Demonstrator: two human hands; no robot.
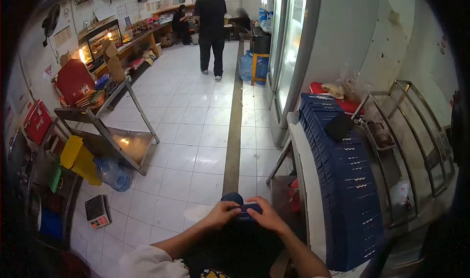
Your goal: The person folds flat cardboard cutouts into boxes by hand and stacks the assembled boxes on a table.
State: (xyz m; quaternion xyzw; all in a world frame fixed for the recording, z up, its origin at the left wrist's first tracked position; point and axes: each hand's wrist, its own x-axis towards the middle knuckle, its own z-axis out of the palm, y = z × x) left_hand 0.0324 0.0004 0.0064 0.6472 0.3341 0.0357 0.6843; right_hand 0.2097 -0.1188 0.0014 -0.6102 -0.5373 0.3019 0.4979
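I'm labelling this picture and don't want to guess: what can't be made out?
- Blue piece, head view: left hand and right hand cover most of its shape.
- Blue stack, head view: pieces overlap too closely to count.
- Scale, head view: display too small to read.
- Wall papers, head view: writing too small.
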